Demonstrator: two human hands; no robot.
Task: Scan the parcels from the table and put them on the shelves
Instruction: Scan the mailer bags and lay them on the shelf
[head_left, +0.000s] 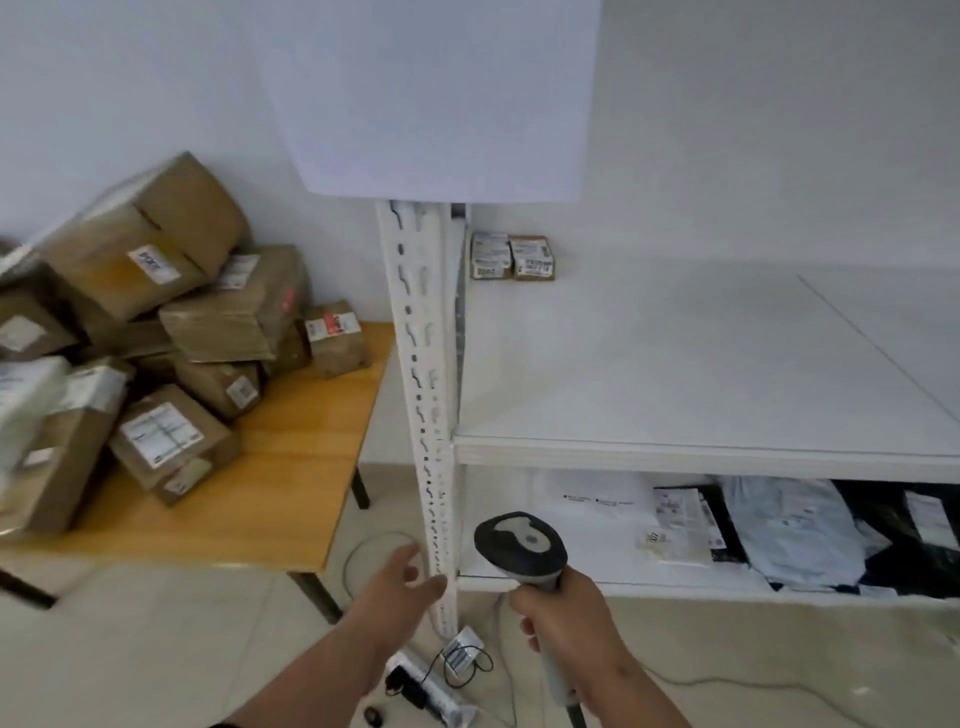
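White shelving ahead — scanner (521, 545) gripped in right hand (566, 618), left hand (402, 582) bare.

— How many boxes on the table (291, 499)?

— About ten brown cardboard boxes (208, 322) in a heap at nine o'clock (some are half hidden, so the count is rough).

— And on the shelves (675, 452)?

— Two small boxes (511, 257) side by side on the upper board, at twelve o'clock. Below, at three o'clock, several flat mail bags (789, 525), overlapping, too jumbled to count exactly.

— Scanners?

— One scanner (522, 545), at six o'clock.

— Hands?

— Two: left hand (402, 587), right hand (563, 618).

— Anything on the floor?

— One power strip (426, 688), at six o'clock.
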